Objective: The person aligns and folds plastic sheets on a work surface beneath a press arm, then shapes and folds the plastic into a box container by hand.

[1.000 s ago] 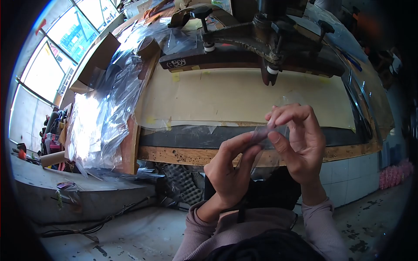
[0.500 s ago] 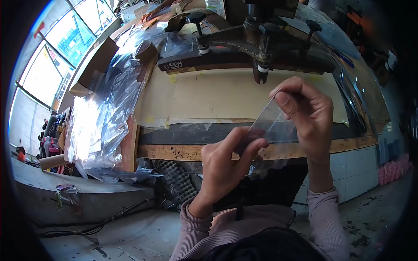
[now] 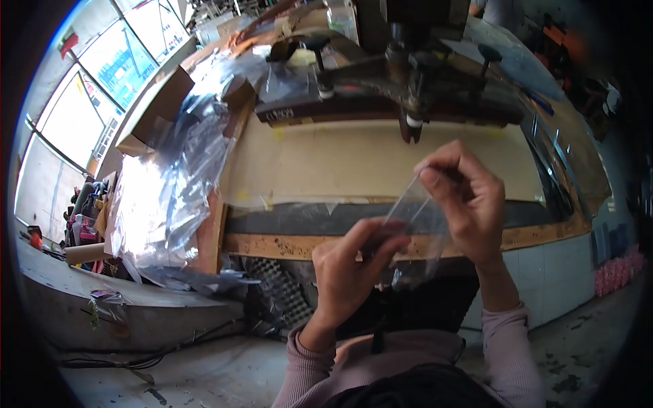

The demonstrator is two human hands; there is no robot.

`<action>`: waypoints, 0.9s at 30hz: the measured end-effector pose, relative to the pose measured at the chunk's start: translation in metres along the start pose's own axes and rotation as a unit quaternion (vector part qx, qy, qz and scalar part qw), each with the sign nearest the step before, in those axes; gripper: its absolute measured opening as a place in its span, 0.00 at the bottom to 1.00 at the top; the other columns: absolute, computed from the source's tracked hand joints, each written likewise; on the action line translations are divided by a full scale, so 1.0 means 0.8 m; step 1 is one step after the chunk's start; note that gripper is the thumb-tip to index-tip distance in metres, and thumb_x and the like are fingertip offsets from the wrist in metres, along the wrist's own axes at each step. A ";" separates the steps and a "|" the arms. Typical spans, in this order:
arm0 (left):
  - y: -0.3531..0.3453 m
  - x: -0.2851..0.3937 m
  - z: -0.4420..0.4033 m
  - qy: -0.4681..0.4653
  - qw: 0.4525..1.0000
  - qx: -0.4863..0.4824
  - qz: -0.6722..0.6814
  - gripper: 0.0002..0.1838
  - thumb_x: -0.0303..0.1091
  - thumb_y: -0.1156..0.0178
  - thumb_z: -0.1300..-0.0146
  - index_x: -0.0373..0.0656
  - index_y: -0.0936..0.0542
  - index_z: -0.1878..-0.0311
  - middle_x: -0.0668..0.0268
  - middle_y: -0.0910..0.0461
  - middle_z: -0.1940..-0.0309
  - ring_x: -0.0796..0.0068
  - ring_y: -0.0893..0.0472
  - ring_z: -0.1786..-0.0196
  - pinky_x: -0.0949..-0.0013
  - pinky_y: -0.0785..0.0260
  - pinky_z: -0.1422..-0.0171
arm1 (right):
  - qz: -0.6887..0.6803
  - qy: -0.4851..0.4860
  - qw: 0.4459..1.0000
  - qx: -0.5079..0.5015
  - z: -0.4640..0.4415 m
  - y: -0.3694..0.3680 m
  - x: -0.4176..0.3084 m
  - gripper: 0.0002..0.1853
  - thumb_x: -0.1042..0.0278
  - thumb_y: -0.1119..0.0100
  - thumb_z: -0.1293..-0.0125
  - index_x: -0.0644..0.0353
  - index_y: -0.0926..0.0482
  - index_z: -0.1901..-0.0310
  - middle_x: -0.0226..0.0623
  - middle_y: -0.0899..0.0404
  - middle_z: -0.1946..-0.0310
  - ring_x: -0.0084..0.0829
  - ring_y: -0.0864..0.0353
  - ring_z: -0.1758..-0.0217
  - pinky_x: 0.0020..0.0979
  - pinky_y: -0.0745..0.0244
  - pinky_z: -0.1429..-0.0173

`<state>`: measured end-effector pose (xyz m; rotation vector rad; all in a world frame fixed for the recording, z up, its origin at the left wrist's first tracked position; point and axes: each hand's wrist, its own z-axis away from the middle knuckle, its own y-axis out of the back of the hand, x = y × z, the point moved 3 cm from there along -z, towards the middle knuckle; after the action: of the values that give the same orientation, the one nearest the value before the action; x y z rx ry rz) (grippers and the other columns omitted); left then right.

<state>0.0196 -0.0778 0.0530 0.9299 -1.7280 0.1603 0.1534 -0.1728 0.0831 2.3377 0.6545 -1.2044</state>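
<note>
Glossy plastic film (image 3: 423, 216), pitted wooden edge (image 3: 292, 246), smooth matt sheet (image 3: 354, 160), ribbed cloth sleeves (image 3: 507, 343)

Workshop, metal machine (image 3: 367, 76) over worn wooden bench (image 3: 292, 246), plastic sheeting (image 3: 166, 217) (heaped and glinting), stained floor (image 3: 561, 353)

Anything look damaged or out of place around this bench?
Yes: the wooden front edge is speckled with dark pits, so it looks worn. At picture left, plastic sheeting lies crumpled in an untidy heap. The held clear piece is too blurred to judge.

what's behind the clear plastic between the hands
Through the clear plastic show parts of the cream sheet, dark strip and wooden edge. What the left hand and right hand block cannot be seen.
</note>
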 end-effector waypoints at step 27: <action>0.099 0.023 -0.083 -0.029 0.994 0.098 -0.025 0.10 0.29 0.50 0.29 0.37 0.21 0.63 0.67 0.20 0.83 0.84 0.25 0.87 0.79 0.38 0.84 | 0.020 -0.187 0.944 -0.270 -0.011 0.081 -0.016 0.06 0.73 0.35 0.39 0.63 0.23 0.65 0.32 0.18 0.73 0.19 0.19 0.69 0.21 0.26 0.65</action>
<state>0.0169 0.0028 0.1209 1.1304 -1.7631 0.2755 0.1900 -0.2224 0.1084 1.6118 0.6895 -1.2188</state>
